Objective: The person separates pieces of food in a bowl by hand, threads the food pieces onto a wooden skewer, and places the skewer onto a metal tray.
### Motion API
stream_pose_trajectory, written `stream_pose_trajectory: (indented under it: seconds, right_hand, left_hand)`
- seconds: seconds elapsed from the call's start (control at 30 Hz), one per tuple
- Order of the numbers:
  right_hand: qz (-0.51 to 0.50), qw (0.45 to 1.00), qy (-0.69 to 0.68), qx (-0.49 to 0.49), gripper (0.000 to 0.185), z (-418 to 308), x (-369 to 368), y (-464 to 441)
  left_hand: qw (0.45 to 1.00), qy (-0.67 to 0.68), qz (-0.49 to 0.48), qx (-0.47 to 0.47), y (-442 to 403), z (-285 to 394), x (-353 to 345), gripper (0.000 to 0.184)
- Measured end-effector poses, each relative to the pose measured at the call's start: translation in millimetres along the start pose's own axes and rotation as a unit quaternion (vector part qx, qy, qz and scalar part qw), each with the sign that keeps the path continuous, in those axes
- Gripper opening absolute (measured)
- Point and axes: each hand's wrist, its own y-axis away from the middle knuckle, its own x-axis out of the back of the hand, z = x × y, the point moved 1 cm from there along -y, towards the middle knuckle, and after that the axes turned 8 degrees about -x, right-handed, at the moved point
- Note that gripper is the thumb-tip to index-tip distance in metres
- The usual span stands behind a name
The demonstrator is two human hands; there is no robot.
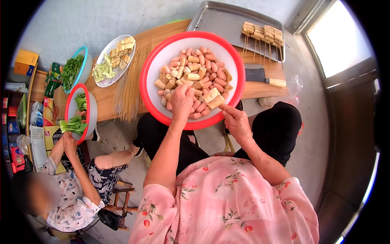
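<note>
Near the centre of the frame, the right hand [237,120] was pinched narrow at the lower end of a pair of tan rolls [213,99], seemingly on a stick mostly hidden by the fingers, likely so that both rolls stood free of the grip. The left hand [183,99] reached into the red-rimmed bowl [240,77], among loose tan pieces [191,76] and pink sausages [220,75]; its fingertips were hidden, so I could not tell whether they had closed on anything. The bowl jutted past the lower edge of the table [105,104], probably to bring its contents near the lap. Thin sticks [132,87] lay just left of it, perhaps for easy reach, and skewered rolls [264,33] lay on the tray [215,22] at upper right. A modest gap separated the hands; the bowl's right rim sat close to the cleaver [255,75], leaving little room there, while the right arm had more space toward the floor [312,110] at right
</note>
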Motion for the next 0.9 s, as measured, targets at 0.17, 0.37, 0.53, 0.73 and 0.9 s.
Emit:
stream_pose_trajectory:
  seconds: [0.17, 0.37, 0.53, 0.73, 0.9]
  right_hand:
    - [0.010, 0.999, -0.026, -0.026, 0.022, 0.0, 0.1, 2.3]
    - [0.002, 0.997, -0.063, -0.049, 0.023, 0.7, 2.5, 2.0]
    - [0.000, 0.997, -0.058, -0.047, 0.023, 1.3, 2.1, 0.7]
    - [0.005, 1.000, 0.012, -0.010, 0.022, -5.0, 7.1, 3.6]
    - [0.010, 0.997, 0.060, 0.044, 0.021, -14.0, 6.1, 8.4]
  left_hand:
    - [0.909, -0.327, 0.043, -0.253, -37.2, -0.8, -8.7, 0.025]
    - [0.928, -0.340, 0.023, -0.152, -40.4, -12.5, -20.6, 0.022]
    - [0.955, -0.263, 0.004, -0.140, -32.7, -18.8, -26.2, 0.028]
    - [0.952, 0.266, -0.047, 0.141, -21.3, -4.4, -1.4, 0.033]
    - [0.896, 0.404, -0.029, 0.179, 6.3, 13.2, 12.9, 0.032]
